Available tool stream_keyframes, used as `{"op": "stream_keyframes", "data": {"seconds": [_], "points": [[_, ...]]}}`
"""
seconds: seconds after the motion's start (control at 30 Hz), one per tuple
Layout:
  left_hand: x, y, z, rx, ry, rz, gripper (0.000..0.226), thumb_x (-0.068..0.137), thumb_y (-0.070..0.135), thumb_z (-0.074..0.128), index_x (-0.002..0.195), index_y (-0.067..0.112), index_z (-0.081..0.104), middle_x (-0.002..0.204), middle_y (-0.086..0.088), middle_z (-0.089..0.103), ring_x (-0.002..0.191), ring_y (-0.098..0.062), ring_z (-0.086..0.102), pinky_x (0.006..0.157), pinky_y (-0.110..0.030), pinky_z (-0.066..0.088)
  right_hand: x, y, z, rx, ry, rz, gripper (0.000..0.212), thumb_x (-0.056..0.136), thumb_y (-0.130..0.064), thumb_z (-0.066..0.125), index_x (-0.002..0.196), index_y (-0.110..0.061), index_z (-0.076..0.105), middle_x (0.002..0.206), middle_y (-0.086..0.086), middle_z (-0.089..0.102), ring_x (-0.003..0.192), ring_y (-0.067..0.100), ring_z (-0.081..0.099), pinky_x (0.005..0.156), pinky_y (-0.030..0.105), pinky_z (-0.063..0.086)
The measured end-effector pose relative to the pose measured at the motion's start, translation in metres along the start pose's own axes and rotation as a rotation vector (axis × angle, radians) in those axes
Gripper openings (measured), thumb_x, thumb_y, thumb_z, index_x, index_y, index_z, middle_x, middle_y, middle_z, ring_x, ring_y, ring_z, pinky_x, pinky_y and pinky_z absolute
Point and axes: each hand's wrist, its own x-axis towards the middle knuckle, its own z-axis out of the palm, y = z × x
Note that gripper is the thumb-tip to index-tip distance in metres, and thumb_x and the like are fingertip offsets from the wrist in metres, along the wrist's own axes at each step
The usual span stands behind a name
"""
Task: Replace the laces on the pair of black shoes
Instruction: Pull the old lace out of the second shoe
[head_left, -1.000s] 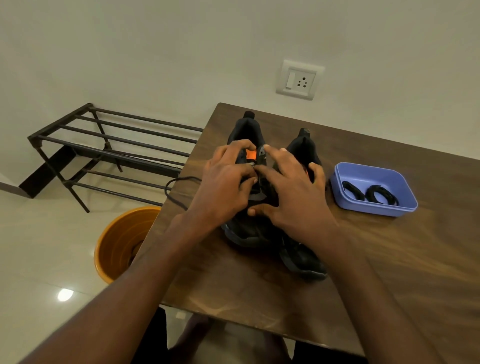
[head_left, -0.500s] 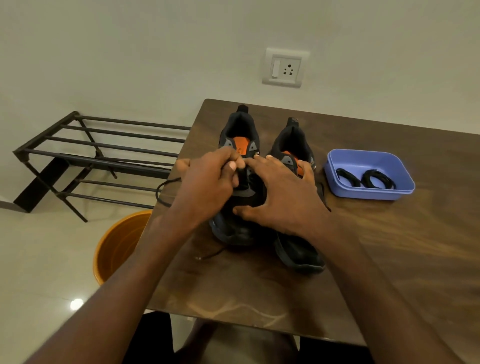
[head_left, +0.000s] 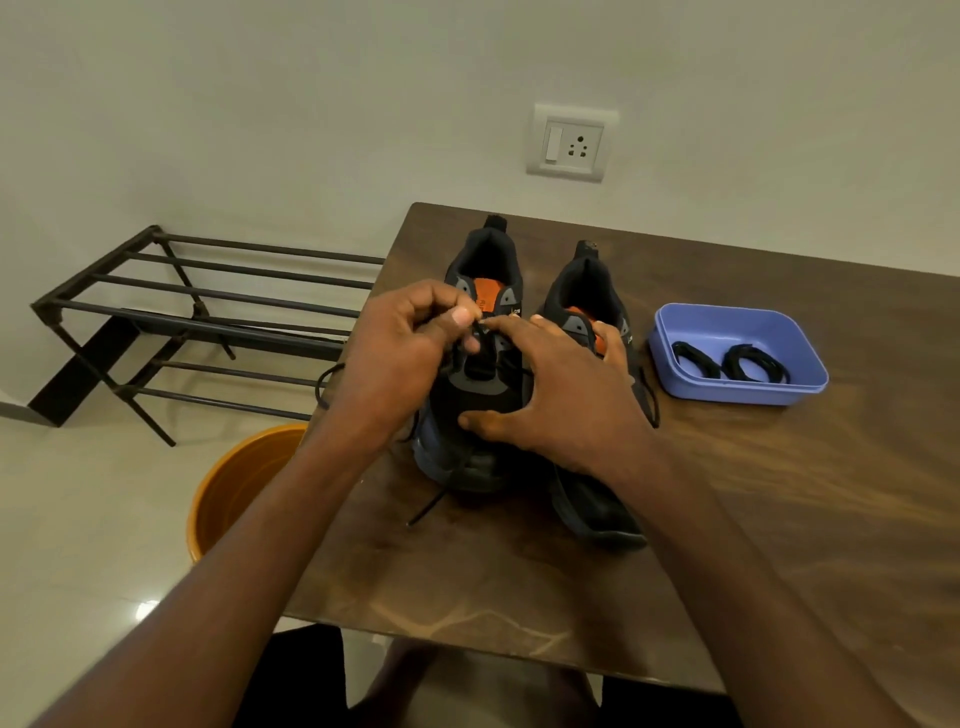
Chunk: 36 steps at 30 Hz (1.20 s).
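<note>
Two black shoes with orange tongues stand side by side on the brown wooden table (head_left: 779, 519), toes toward me. My left hand (head_left: 400, 358) pinches the black lace (head_left: 480, 338) of the left shoe (head_left: 483, 395) above its eyelets. My right hand (head_left: 556, 395) rests spread over the left shoe's vamp, thumb on the toe side, index fingertip touching the lace. The right shoe (head_left: 592, 499) is partly hidden by that hand. A loose lace end (head_left: 426, 512) trails onto the table in front of the left shoe.
A blue plastic tub (head_left: 737, 387) at the right holds two coiled black laces (head_left: 727, 361). An orange bucket (head_left: 228, 483) stands on the floor left of the table. A black metal shoe rack (head_left: 208, 317) is against the wall.
My left hand has lifted, pulling the lace up from the left shoe. The right hand slid back toward the toe, uncovering both tongues. The camera shifted slightly.
</note>
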Motion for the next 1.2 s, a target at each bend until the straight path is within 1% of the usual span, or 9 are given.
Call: {"op": "stream_keyframes", "data": {"seconds": [0.2, 0.33, 0.4, 0.57, 0.63, 0.87, 1.03, 1.1, 1.2], "points": [[0.004, -0.012, 0.001, 0.547, -0.186, 0.147, 0.018, 0.092, 0.018, 0.074, 0.106, 0.023, 0.063, 0.091, 0.010, 0.063, 0.082, -0.005, 0.063, 0.077, -0.026, 0.057, 0.000, -0.004, 0.003, -0.013, -0.010, -0.008, 0.096, 0.078, -0.078, 0.065, 0.157, -0.041, 0.025, 0.166, -0.014, 0.032, 0.157, 0.011, 0.018, 0.123, 0.062, -0.010], [0.003, -0.015, 0.000, 0.779, -0.068, 0.212, 0.007, 0.090, 0.025, 0.075, 0.094, 0.026, 0.069, 0.094, 0.011, 0.054, 0.086, -0.009, 0.055, 0.083, -0.042, 0.055, 0.000, -0.004, 0.005, -0.041, -0.007, 0.004, 0.096, 0.077, -0.080, 0.063, 0.157, -0.044, 0.024, 0.166, -0.014, 0.030, 0.157, 0.009, 0.017, 0.124, 0.060, -0.012], [0.004, -0.016, 0.000, 0.667, 0.025, 0.226, 0.005, 0.091, 0.025, 0.073, 0.088, 0.027, 0.069, 0.094, 0.011, 0.058, 0.090, -0.010, 0.057, 0.085, -0.044, 0.055, 0.000, -0.006, 0.005, -0.035, -0.007, 0.004, 0.095, 0.078, -0.079, 0.064, 0.157, -0.044, 0.024, 0.166, -0.015, 0.031, 0.157, 0.009, 0.018, 0.124, 0.060, -0.012], [0.003, 0.020, -0.007, -0.176, 0.214, 0.112, 0.011, 0.105, 0.005, 0.052, 0.101, 0.003, 0.063, 0.099, -0.011, 0.072, 0.094, -0.012, 0.071, 0.075, -0.016, 0.053, 0.001, -0.006, 0.002, -0.033, -0.031, 0.020, 0.097, 0.078, -0.078, 0.066, 0.157, -0.044, 0.023, 0.167, -0.013, 0.029, 0.157, 0.009, 0.017, 0.124, 0.060, -0.013], [0.001, 0.021, -0.008, -0.214, 0.182, 0.082, 0.013, 0.107, 0.004, 0.045, 0.103, 0.003, 0.057, 0.089, -0.014, 0.065, 0.080, -0.015, 0.066, 0.069, -0.015, 0.050, 0.001, -0.006, 0.003, -0.031, -0.030, 0.013, 0.096, 0.077, -0.079, 0.066, 0.157, -0.045, 0.024, 0.166, -0.014, 0.032, 0.156, 0.009, 0.019, 0.124, 0.061, -0.012], [0.003, -0.021, -0.005, 0.731, -0.147, 0.186, 0.015, 0.091, 0.031, 0.075, 0.103, 0.028, 0.067, 0.095, 0.012, 0.045, 0.094, -0.008, 0.042, 0.083, -0.030, 0.046, 0.002, -0.005, 0.008, -0.036, -0.001, 0.002, 0.093, 0.077, -0.081, 0.062, 0.155, -0.046, 0.025, 0.165, -0.015, 0.032, 0.156, 0.009, 0.020, 0.123, 0.064, -0.009], [0.002, -0.016, -0.001, 0.806, -0.070, 0.142, 0.017, 0.092, 0.031, 0.071, 0.085, 0.039, 0.058, 0.099, 0.013, 0.046, 0.101, -0.008, 0.044, 0.099, -0.047, 0.043, 0.000, -0.005, 0.007, -0.032, -0.009, 0.010, 0.094, 0.079, -0.080, 0.062, 0.157, -0.047, 0.022, 0.168, -0.014, 0.027, 0.157, 0.009, 0.017, 0.124, 0.062, -0.010], [0.002, -0.007, 0.000, 0.583, 0.054, 0.114, 0.027, 0.097, 0.021, 0.066, 0.082, 0.041, 0.056, 0.096, 0.018, 0.054, 0.098, -0.001, 0.054, 0.100, -0.042, 0.044, 0.000, -0.005, 0.006, -0.032, -0.008, 0.008, 0.095, 0.079, -0.080, 0.062, 0.158, -0.046, 0.022, 0.168, -0.015, 0.027, 0.157, 0.009, 0.016, 0.124, 0.062, -0.010], [0.004, 0.017, -0.013, -0.184, 0.233, 0.084, 0.021, 0.109, 0.011, 0.044, 0.095, 0.018, 0.057, 0.093, 0.005, 0.069, 0.094, -0.008, 0.070, 0.076, -0.019, 0.050, 0.000, -0.005, 0.005, -0.034, -0.033, 0.019, 0.098, 0.079, -0.081, 0.062, 0.159, -0.045, 0.019, 0.169, -0.014, 0.024, 0.157, 0.009, 0.014, 0.124, 0.062, -0.011]]}}
